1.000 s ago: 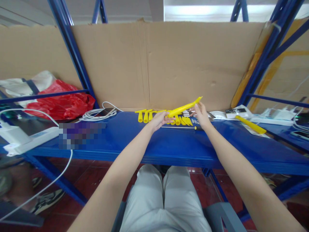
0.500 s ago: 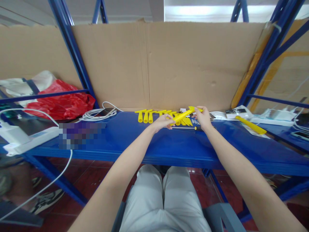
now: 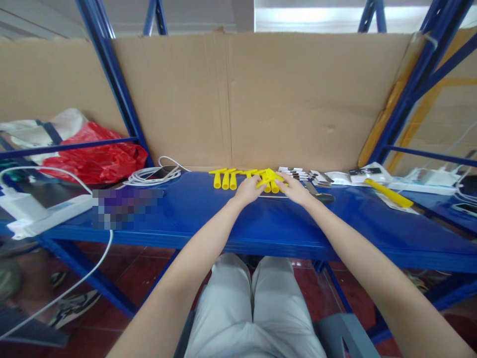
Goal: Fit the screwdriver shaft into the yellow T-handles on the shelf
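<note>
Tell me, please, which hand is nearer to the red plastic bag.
Left: the left hand is right of the red plastic bag; the right hand is farther right.

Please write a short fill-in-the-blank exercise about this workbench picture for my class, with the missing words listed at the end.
1. The parts nearest the left hand and right hand are ____ in colour.
2. The red bag is on the ____ side of the picture.
3. The sheet standing behind the table is made of ____.
4. The coiled cable on the table is ____ in colour.

Missing words: yellow; left; cardboard; white.
</note>
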Tool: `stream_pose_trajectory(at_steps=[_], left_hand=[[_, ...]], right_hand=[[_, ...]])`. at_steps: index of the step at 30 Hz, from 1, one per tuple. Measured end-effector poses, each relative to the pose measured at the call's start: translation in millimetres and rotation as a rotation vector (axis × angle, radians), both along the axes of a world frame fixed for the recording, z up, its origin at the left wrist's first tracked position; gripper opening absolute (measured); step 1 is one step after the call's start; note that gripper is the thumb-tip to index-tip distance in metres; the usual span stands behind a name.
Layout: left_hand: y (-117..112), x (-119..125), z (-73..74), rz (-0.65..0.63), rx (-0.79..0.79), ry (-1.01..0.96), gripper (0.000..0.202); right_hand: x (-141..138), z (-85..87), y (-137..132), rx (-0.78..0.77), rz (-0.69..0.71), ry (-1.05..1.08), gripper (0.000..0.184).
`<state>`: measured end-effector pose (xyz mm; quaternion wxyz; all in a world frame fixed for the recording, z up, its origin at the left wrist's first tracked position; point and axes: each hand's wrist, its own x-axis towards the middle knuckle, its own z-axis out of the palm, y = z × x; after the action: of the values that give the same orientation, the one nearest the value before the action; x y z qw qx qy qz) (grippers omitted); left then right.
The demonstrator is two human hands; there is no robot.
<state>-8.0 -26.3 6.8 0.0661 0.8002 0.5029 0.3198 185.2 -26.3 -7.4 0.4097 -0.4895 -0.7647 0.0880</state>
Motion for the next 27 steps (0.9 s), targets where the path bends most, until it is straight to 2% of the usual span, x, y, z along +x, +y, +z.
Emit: stream_pose_trajectory(at_steps=[4, 8, 11, 15, 17, 19, 21, 23, 27], left_hand=[[-2, -2, 2.1, 0.065, 0.006, 0.045, 0.026], [-2, -3, 2.0, 0.074, 0.010, 0.074, 0.027], [-1, -3, 1.3, 0.080, 0.010, 0.088, 0.027], [-1, -4, 2.1, 0.115, -0.006, 0.099, 0.031], [-1, -5, 2.9, 0.139, -0.015, 0.113, 0.032], [-2, -5, 3.6, 0.149, -0.019, 0.127, 0.033], [-1, -6, 3.9, 0.149, -0.021, 0.134, 0.033], [-1, -5, 4.0, 0.148, -0.026, 0.136, 0.033], [-2, -4, 4.5, 0.144, -0.040, 0.127, 0.032]], right_hand=[[-9, -3.0, -7, -0.060, -0.018, -0.174, 0.055], [-15, -5.0, -13, -0.074, -0.004, -0.296, 0.060], [-14, -4.5, -13, -0.079, 0.001, -0.316, 0.059], [-2, 2.8, -8, 0.010, 0.002, -0.275, 0.052], [9, 10.0, -8, 0.048, -0.128, -0.245, 0.050], [23, 18.3, -10, 0.039, -0.357, -0.252, 0.049], [38, 25.9, -15, -0.033, -0.608, -0.274, 0.044], [51, 30.7, -19, -0.144, -0.789, -0.281, 0.037], [70, 28.6, -20, -0.357, -0.903, -0.257, 0.026]])
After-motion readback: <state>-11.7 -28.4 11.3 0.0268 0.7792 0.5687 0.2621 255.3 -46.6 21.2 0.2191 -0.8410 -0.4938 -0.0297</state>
